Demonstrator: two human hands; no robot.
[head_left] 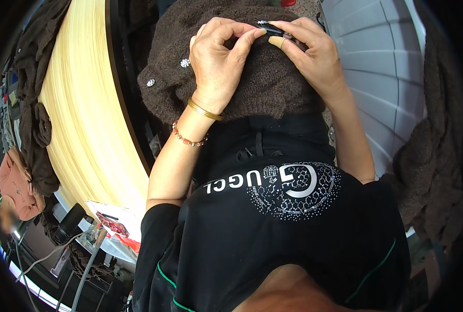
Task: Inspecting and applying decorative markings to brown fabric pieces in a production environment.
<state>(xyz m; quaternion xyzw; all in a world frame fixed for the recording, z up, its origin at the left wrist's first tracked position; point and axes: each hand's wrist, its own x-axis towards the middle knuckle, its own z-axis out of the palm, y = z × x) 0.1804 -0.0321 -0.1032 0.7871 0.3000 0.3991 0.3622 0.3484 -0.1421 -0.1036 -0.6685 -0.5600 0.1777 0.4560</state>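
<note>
Black shirt (216,234) spreads below the brown knit (273,88). Over the knit's upper part, left hand (218,57) and right hand (314,57) pinch a small dark piece (276,31) (its kind unclear) between thumbs and fingers. Sparkling buttons (184,63) dot the knit's left; the table (86,93) stands beyond.

Top centre: two bare hands, one left hand (217,62) and one right hand (314,60); one small black object (276,31); three rhinestone buttons (185,63) visible; one brown knitted garment (273,83). Left of centre: one beaded bracelet (188,142). Upper left: one wood-grain tabletop (81,93). Left edge: one co-worker (17,184).
</note>
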